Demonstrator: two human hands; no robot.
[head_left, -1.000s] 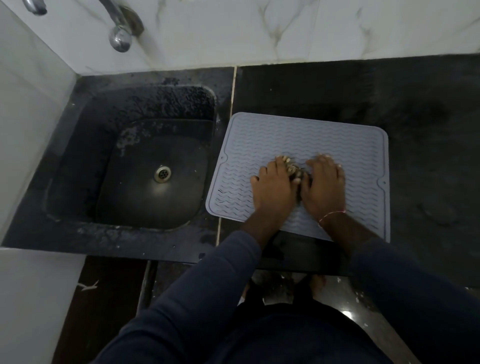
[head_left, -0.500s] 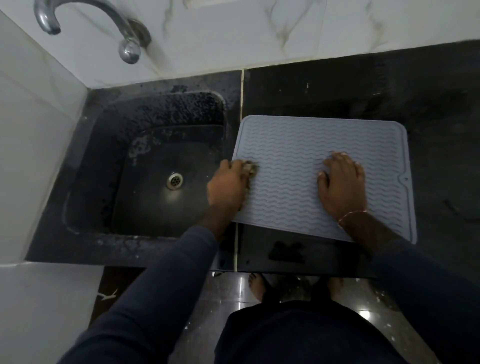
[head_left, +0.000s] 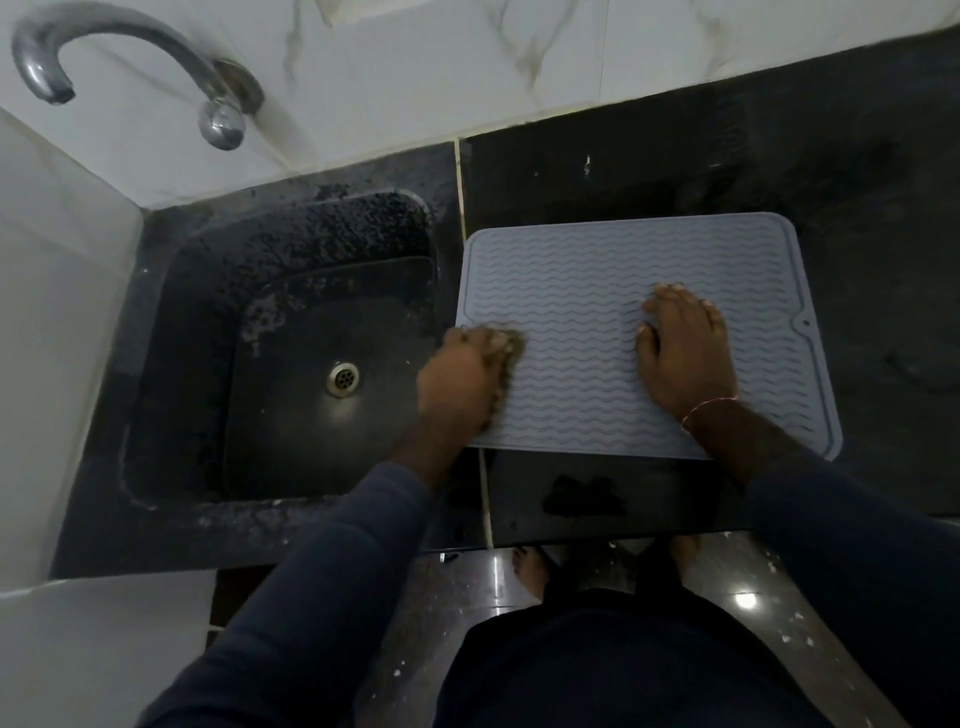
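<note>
- The pale grey, wavy-ribbed silicone mat (head_left: 597, 260) lies flat on the black stone countertop (head_left: 857, 208), in the middle right of the frame. Its left edge sits just beside the black square sink (head_left: 332, 228).
- The left hand (head_left: 460, 376) is at the mat's left edge, mid-frame. Its fingers are curled down over a small brownish scouring pad (head_left: 515, 343) and press it onto the ribs. The hand is blurred, so I cannot tell exactly how the thumb lies.
- The right hand (head_left: 680, 353) rests palm-down on the right half of the mat. Its fingers are spread and nearly straight, and it grips nothing. A thin red thread bracelet (head_left: 709, 408) circles the wrist.
- Step in hand, as I judge it: scrubbing the mat's top face, with the right hand pinning it so it does not slide on the stone.
- The pad is at the very edge, so the next move probably calls for a stroke back toward the centre or the upper rows. The flat hand would need to hold its weight, or shift aside where it covers unscrubbed ribs.
- The curved chrome tap (head_left: 119, 52), in the upper left of the frame, shows no water running. The steel drain (head_left: 343, 378) sits in the sink floor.
</note>
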